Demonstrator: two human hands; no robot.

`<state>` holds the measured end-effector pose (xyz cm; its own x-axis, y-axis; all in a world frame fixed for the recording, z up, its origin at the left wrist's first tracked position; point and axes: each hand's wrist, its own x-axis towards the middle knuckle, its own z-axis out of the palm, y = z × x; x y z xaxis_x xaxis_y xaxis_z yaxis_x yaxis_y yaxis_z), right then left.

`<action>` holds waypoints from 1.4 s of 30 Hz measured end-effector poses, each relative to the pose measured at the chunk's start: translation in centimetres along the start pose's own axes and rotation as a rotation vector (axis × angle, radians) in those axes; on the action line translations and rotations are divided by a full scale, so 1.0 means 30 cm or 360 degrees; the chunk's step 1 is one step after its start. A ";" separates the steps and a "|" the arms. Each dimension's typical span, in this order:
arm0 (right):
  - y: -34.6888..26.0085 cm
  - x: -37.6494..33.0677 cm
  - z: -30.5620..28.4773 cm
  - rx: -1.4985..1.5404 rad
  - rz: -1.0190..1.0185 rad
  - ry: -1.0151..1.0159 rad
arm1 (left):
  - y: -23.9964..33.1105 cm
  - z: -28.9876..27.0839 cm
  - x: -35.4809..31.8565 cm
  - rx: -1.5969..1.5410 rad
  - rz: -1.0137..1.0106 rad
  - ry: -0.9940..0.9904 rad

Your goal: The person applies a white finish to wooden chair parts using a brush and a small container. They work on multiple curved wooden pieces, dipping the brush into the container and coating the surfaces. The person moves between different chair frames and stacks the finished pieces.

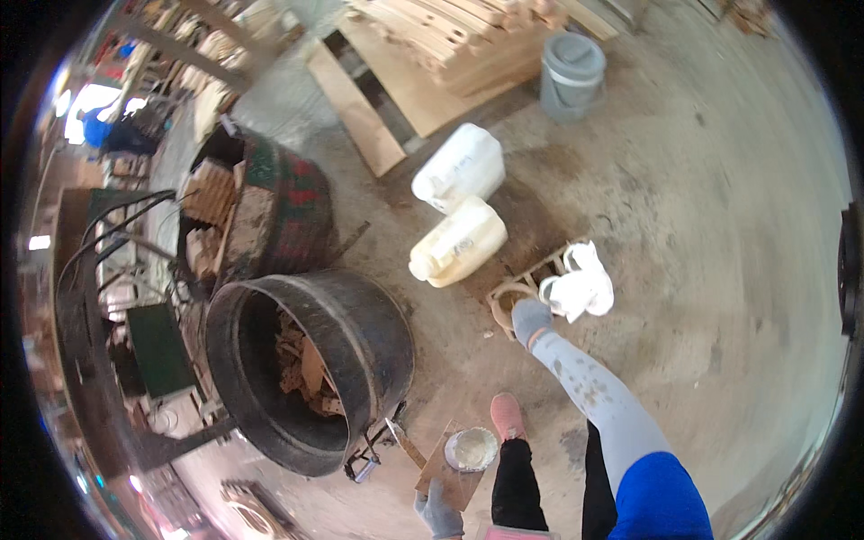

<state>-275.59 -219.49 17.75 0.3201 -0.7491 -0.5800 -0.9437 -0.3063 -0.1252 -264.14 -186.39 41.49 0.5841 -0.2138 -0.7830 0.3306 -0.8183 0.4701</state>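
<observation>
At the lower edge, my left hand [438, 515], in a grey glove, grips a flat wooden board [461, 486]. A round tub of whitish paste [472, 448] rests on that board. Beside its left edge shows a narrow tool with a brown handle [407, 445] and a pale tip. My right hand [532, 318], also gloved, reaches far forward to the near side of a small wooden carrier [537, 274]; its fingers are hidden there. White bottles or containers [580, 288] stand at the carrier's right side, partly blurred.
Two white plastic jugs [461, 166] sit beyond the carrier. At left are a black metal drum [360, 346] and a dark barrel [292, 211], both holding wood scraps. A grey lidded bucket [573, 76] stands near stacked wooden parts [450, 45].
</observation>
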 end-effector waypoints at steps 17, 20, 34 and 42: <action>0.315 -0.374 -0.142 0.0493 -0.0804 0.0872 | 0.091 0.311 -0.251 0.0901 0.0912 0.0410; 0.275 -0.438 -0.150 0.0405 -0.0589 0.0592 | 0.072 0.337 -0.279 -0.0334 0.0645 0.0412; 0.378 -0.677 -0.154 0.0860 -0.0376 0.0537 | 0.082 0.203 -0.364 -0.0635 0.0256 0.0010; 0.781 -0.808 -0.103 0.1105 -0.0100 0.0559 | 0.098 0.298 -0.381 0.0001 0.1054 0.0436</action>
<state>-305.19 -210.34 31.36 0.2731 -0.9201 -0.2808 -0.7222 -0.0033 -0.6917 -276.47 -191.10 48.19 0.8270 -0.5242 -0.2030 -0.1581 -0.5635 0.8109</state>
